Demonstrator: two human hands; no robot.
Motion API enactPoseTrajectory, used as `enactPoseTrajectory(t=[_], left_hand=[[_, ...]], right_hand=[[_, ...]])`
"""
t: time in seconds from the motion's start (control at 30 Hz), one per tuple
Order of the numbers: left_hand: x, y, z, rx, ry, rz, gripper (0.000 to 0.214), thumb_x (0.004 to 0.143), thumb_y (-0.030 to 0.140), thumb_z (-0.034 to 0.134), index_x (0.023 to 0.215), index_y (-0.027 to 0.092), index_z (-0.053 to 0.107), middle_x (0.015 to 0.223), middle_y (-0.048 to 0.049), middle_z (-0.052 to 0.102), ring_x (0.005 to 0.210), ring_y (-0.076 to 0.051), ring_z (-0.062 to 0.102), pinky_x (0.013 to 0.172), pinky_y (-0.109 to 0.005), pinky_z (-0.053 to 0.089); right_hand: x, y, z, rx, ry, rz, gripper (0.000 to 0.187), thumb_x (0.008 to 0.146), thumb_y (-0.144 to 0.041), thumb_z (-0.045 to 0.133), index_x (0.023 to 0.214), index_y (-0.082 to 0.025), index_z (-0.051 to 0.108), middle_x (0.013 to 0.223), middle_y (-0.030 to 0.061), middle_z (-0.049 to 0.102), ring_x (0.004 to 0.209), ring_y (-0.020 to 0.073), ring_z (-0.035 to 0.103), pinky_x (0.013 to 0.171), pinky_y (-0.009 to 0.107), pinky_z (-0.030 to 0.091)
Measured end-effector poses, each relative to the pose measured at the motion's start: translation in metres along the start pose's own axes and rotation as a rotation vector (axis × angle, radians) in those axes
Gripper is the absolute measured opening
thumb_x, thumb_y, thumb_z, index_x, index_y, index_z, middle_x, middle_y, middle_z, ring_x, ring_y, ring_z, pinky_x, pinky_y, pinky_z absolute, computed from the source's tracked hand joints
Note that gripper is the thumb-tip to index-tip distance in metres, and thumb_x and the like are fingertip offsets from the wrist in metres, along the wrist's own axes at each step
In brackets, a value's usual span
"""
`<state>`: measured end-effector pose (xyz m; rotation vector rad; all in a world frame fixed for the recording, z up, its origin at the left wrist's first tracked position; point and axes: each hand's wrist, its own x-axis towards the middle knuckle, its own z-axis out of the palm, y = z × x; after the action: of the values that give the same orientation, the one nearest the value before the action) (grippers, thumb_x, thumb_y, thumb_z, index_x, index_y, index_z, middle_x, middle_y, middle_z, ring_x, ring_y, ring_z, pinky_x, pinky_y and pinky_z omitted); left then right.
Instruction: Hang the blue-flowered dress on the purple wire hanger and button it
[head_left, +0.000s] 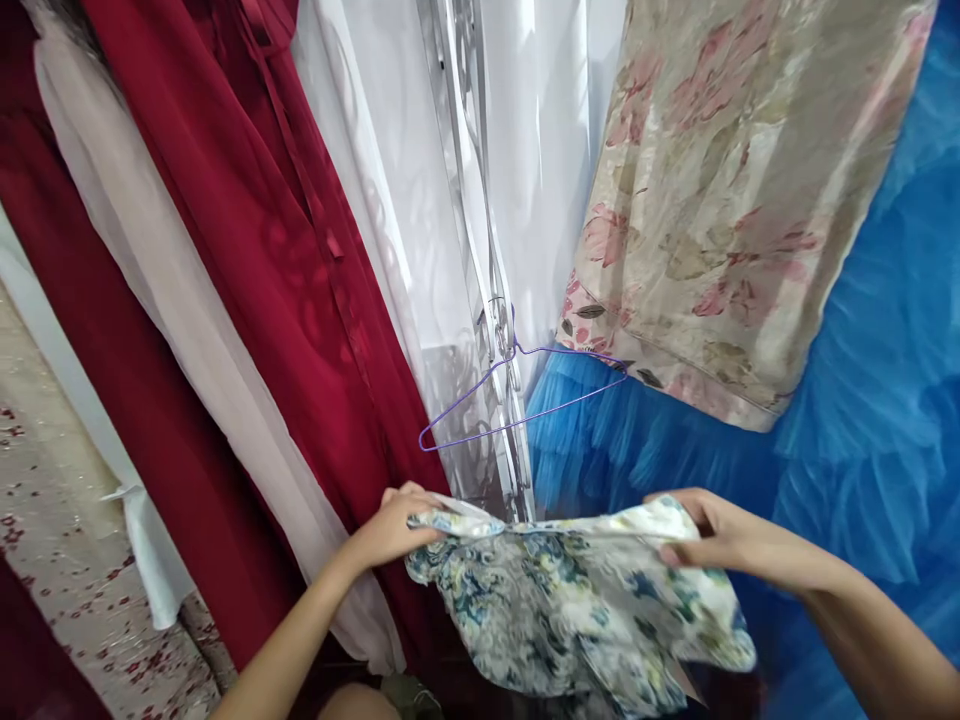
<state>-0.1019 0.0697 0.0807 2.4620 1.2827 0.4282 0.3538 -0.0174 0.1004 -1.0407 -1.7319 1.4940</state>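
Observation:
I hold a white garment with a blue and green floral print (577, 600) stretched between both hands. My left hand (394, 525) is closed on its left top edge. My right hand (712, 535) pinches its right top edge. Just above the garment an empty purple wire hanger (517, 395) hangs from a metal grille (480, 260) behind sheer white fabric.
Hanging clothes surround me: a dark red dress (262, 260) and a pale chiffon one (150, 250) on the left, a beige floral-print garment (720, 200) at upper right, and bright blue tulle (870, 400) on the right. A cream cloth with red specks (52, 560) is at lower left.

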Motion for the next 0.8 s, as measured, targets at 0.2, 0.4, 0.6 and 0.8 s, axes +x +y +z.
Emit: enactPoseTrajectory(t=[0.2, 0.4, 0.6, 0.8], left_hand=[[0.024, 0.001, -0.065, -0.062, 0.334, -0.041, 0.034, 0.092, 0.047, 0.058, 0.115, 0.030, 0.076, 0.132, -0.0046, 0.067, 0.134, -0.030, 0.044, 0.117, -0.051, 0.022], [0.058, 0.019, -0.075, -0.857, 0.224, -0.141, 0.041, 0.079, 0.050, 0.074, 0.093, 0.012, 0.081, 0.096, -0.0115, 0.078, 0.090, -0.027, 0.069, 0.080, -0.034, 0.051], [0.077, 0.032, -0.061, -1.141, 0.215, -0.143, 0.039, 0.075, 0.046, 0.079, 0.087, 0.009, 0.079, 0.080, -0.0113, 0.078, 0.068, -0.021, 0.071, 0.065, -0.026, 0.052], [0.083, 0.036, -0.048, -1.363, 0.243, -0.187, 0.037, 0.081, 0.041, 0.071, 0.098, 0.008, 0.077, 0.086, -0.0137, 0.079, 0.083, -0.030, 0.076, 0.081, -0.039, 0.059]], right_hand=[[0.074, -0.024, -0.029, -0.175, 0.383, -0.226, 0.041, 0.075, -0.032, 0.074, 0.112, -0.018, 0.065, 0.091, 0.0025, 0.068, 0.072, 0.0171, 0.061, 0.062, 0.024, 0.046], [0.138, -0.031, -0.083, -0.596, 0.921, -0.382, 0.088, 0.069, -0.031, 0.074, 0.148, -0.012, 0.042, 0.100, 0.0109, 0.072, 0.086, 0.0271, 0.066, 0.080, 0.039, 0.052], [0.159, -0.036, -0.108, -0.716, 0.812, -0.292, 0.024, 0.076, -0.032, 0.062, 0.082, -0.011, 0.073, 0.070, 0.0069, 0.071, 0.070, 0.0262, 0.068, 0.065, 0.032, 0.052], [0.148, -0.031, -0.110, -0.732, 0.894, -0.308, 0.055, 0.074, -0.031, 0.067, 0.123, -0.007, 0.064, 0.111, 0.0176, 0.074, 0.097, 0.0310, 0.069, 0.081, 0.036, 0.053]])
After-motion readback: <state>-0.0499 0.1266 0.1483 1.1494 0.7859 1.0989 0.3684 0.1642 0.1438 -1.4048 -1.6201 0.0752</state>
